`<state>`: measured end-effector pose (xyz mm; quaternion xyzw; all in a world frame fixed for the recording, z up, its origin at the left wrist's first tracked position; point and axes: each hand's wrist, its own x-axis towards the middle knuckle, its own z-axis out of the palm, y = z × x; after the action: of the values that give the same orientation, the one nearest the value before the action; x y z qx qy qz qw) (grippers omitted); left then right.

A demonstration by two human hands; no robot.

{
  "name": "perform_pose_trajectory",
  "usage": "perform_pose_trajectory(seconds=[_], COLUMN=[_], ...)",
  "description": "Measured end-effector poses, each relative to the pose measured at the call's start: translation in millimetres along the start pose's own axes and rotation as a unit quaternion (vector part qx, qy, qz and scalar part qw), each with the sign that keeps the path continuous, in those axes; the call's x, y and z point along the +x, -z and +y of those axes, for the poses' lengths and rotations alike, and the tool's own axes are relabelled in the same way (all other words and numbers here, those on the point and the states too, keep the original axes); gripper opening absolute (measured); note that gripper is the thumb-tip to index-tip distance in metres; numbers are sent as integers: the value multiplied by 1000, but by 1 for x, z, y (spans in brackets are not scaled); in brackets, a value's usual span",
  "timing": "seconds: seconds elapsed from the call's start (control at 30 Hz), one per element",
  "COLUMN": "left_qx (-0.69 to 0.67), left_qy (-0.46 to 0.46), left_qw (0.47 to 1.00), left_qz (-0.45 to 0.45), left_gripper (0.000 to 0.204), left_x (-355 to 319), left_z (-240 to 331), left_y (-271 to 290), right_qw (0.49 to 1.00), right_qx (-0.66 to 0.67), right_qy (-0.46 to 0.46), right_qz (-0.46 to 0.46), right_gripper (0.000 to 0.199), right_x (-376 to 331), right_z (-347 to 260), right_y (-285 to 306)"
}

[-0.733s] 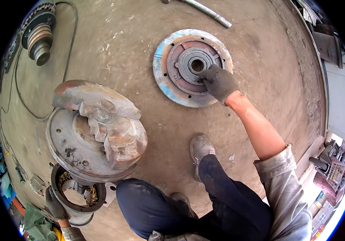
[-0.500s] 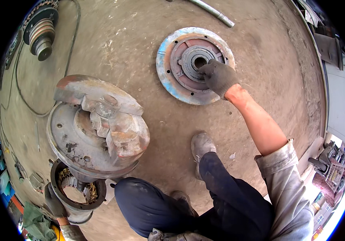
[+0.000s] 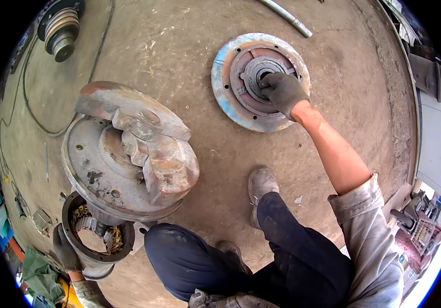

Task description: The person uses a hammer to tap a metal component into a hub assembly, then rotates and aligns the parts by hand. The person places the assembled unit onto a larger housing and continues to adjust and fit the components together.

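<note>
My right hand (image 3: 284, 94), in a dark knitted glove, is closed at the central bearing hub (image 3: 257, 72) of a round metal end cover (image 3: 224, 107). Its curled fingertips partly cover the bore; what they hold, if anything, is hidden. The cover lies on the floor, with blue paint on its rim and bolt holes around it. At lower left my gloved left hand (image 3: 66, 250) lies along the outside of a cylindrical motor housing (image 3: 94, 269), fingers stretched out. Copper-coloured windings (image 3: 113, 240) show inside. A large, worn impeller (image 3: 151, 123) with a disc-shaped plate (image 3: 94, 164) sits beyond the housing.
A ringed metal shaft part (image 3: 62, 38) stands at upper left beside a dark cable (image 3: 97, 56). One metal pipe (image 3: 287, 18) lies at the top. Green cloth (image 3: 43, 277) is at lower left. My shoe (image 3: 262, 185) is on the concrete floor (image 3: 220, 159).
My right fingertips have shifted slightly over the bore and cover more of it. The whole view has shifted a little. My left hand stays against the motor housing.
</note>
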<state>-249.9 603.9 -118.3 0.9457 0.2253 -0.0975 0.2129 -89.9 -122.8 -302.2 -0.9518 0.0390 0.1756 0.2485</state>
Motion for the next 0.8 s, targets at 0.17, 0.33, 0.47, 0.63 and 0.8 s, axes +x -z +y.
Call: perform_pose_trajectory(seconds=[0.17, 0.33, 0.47, 0.63, 0.8], left_qx=[-2, -1, -19, 1, 4], left_qy=[-7, -2, 16, -2, 1], left_qw=[1000, 1000, 1000, 1000, 1000], left_qz=[-4, -2, 11, 17, 10], left_gripper=[36, 36, 36, 37, 36], left_x=[-1, 0, -1, 2, 2], left_z=[8, 6, 4, -7, -5], left_y=[-1, -1, -2, 0, 0], right_qw=[996, 996, 995, 977, 973], right_qx=[89, 71, 76, 198, 208], right_qy=[-15, -20, -27, -78, -97], right_qz=[17, 52, 57, 20, 7], right_gripper=[27, 27, 27, 30, 28], right_x=[-2, -2, -4, -1, 3], right_z=[8, 4, -3, 4, 6], right_y=[-8, -16, -14, -9, -6])
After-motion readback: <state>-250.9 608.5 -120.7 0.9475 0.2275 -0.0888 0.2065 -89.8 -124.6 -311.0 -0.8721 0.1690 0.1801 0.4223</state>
